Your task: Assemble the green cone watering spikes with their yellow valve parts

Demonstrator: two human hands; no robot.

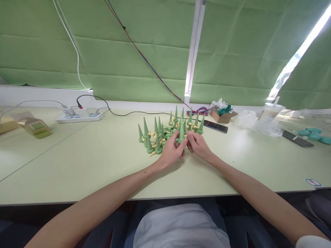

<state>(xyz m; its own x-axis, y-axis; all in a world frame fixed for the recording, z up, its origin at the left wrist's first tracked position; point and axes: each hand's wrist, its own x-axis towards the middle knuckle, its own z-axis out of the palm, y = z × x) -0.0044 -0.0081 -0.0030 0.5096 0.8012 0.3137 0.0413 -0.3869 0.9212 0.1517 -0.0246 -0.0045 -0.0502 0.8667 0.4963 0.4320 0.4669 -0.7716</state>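
My left hand (172, 150) is closed round the base of an upright green cone (181, 132), just above the table. Beside it on the right, my right hand (198, 144) is pinched near the cone's base; what sits between its fingertips is too small to make out. Several more green cones (157, 144) stand on the table behind and to the left of my hands, with small yellow pieces (152, 154) attached around their lower parts. Part of this group is hidden behind my hands.
A phone (216, 126) and an open cardboard box (221, 117) lie behind on the right, with a plastic bag (270, 127), a cup (270, 111) and another dark device (297, 138) farther right. At the left are a power strip (80, 117) and a package (37, 127).
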